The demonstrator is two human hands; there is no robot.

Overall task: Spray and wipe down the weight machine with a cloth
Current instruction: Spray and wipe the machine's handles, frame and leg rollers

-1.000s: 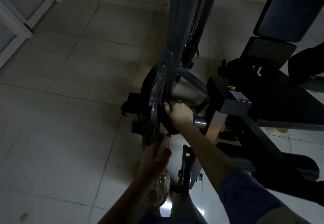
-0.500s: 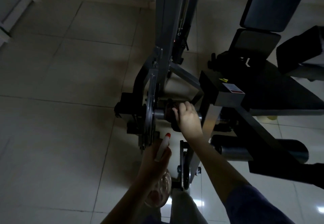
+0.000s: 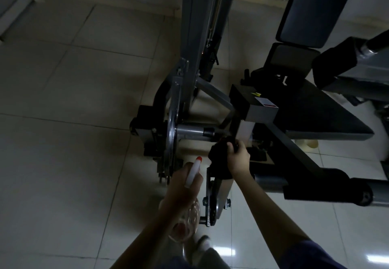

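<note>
**Right hand (image 3: 239, 159) shifted to right end of shaft (image 3: 193, 134)**

Moved since a second ago: right hand has slid rightward along the horizontal shaft of the machine (image 3: 202, 37), away from the disc (image 3: 171, 132) where it was. Bare grey shaft now shows between disc and hand. Fingers are curled round a dark cloth (image 3: 217, 155), bunched against the shaft's right end just below the grey bracket (image 3: 261, 113) with the label. Part of the cloth hangs below the hand.

Left hand (image 3: 182, 184) sits lower, near the disc's bottom edge, much as before. It is wrapped round the neck of a clear bottle (image 3: 190, 220); the white nozzle with a red tip points up toward the disc, not touching it.

Seat (image 3: 315, 109) lies right of the bracket, back pad (image 3: 315, 10) above it, roller pad (image 3: 328, 186) lower right. Machine stands on a pale tiled floor (image 3: 63, 142). Light is dim; cloth detail is hard to read.
</note>
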